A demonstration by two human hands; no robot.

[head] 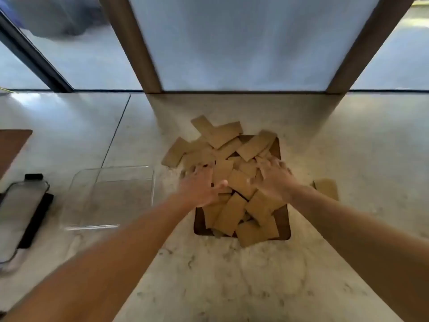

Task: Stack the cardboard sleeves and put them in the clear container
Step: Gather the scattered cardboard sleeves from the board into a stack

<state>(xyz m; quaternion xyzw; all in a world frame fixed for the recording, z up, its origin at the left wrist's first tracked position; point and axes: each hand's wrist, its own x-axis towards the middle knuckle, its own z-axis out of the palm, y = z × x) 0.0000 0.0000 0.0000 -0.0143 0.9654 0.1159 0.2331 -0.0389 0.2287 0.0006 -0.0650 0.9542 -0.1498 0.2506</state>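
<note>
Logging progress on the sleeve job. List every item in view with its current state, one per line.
cardboard sleeves: loose, unstacked heap, some spilling onto the counter
stray sleeve: flat on the counter, apart from the heap
dark tray: under the heap, mostly covered
clear container: empty, open, left of the heap
left hand: fingers spread, on the heap
right hand: fingers spread, on the heap

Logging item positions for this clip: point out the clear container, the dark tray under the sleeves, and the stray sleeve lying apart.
clear container point(111, 198), head view, bare floor.
dark tray point(284, 231), head view, near right corner.
stray sleeve point(326, 188), head view, its flat face.
</note>
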